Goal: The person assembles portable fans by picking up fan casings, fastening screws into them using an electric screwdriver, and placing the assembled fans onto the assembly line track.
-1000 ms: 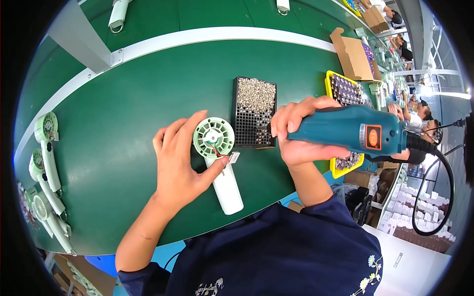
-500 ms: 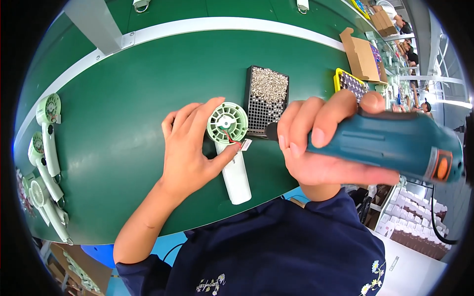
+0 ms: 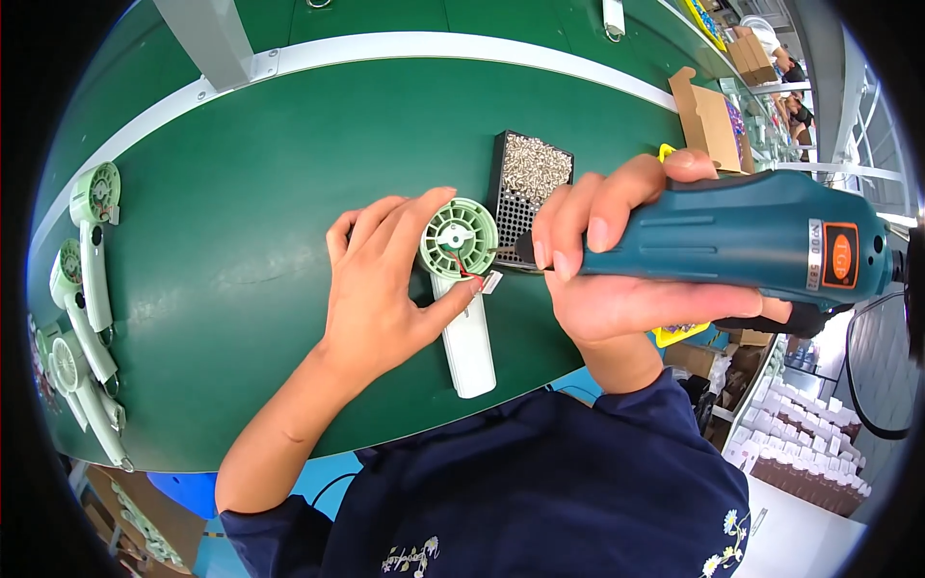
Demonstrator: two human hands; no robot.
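My left hand [image 3: 385, 279] grips a small handheld fan [image 3: 468, 352] by the rim of its round, light green head, thumb on one side and fingers on the other. The fan lies on the green table with its white handle toward me; red wires and a small white connector show at the head. In my right hand [image 3: 617, 241] is a teal electric screwdriver [image 3: 732, 236], held sideways with its dark nose pointing left. The thin bit reaches the right edge of the fan head; whether it touches cannot be made out. Behind the nose sits a black screw tray [image 3: 511, 207] heaped with small silvery screws.
Several similar fans [image 3: 93, 279] lie along the table's left edge. A yellow-rimmed tray [image 3: 679, 332] is partly behind my right hand, and an open cardboard box [image 3: 708, 125] stands at the far right. A black cable [image 3: 853, 385] hangs at right. Other people sit farther off.
The screwdriver has turned more level, and its bit is now at the fan head's right edge. In the picture, the fan, my left hand and the screw tray sit slightly farther right.
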